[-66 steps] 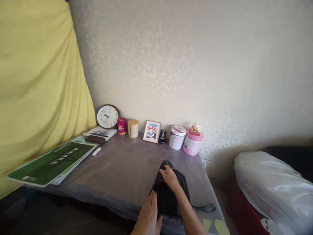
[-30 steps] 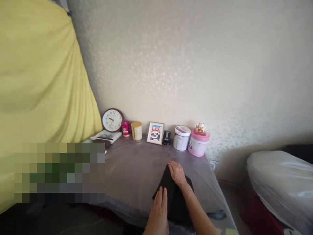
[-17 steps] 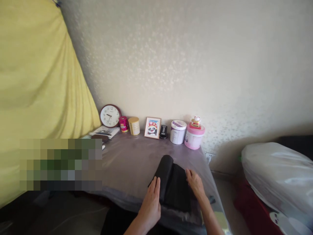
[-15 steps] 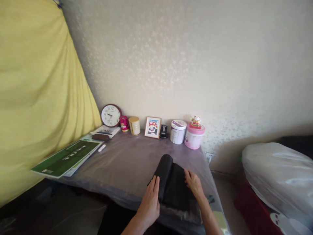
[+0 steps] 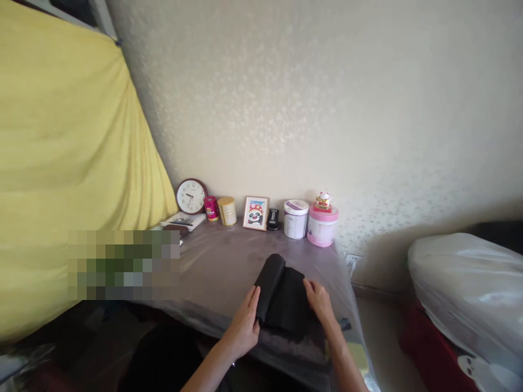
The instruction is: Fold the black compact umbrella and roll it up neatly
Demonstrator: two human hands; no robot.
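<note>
A piece of thin black material (image 5: 287,305), cloth or plastic, lies near the front right of the table, its left part rolled or folded into a thick tube (image 5: 270,283). My left hand (image 5: 245,321) grips the lower left side of that tube, fingers along its outer edge and thumb near the bottom. The right edge of the flat part is pinched between the thumb and fingers of my right hand (image 5: 317,299). The underside of the bundle is hidden.
Along the wall stand a clock (image 5: 192,196), a pink can (image 5: 211,208), a yellow can (image 5: 227,211), a framed panda picture (image 5: 256,213), a white tub (image 5: 296,220) and a pink tub (image 5: 322,228) with a cat figurine (image 5: 323,202). A plastic-covered pile (image 5: 466,272) is right of the table.
The flat part of the black material looks narrower, and my right hand is closer to the tube. My left hand now wraps the tube's lower side. The camera view has shifted slightly.
</note>
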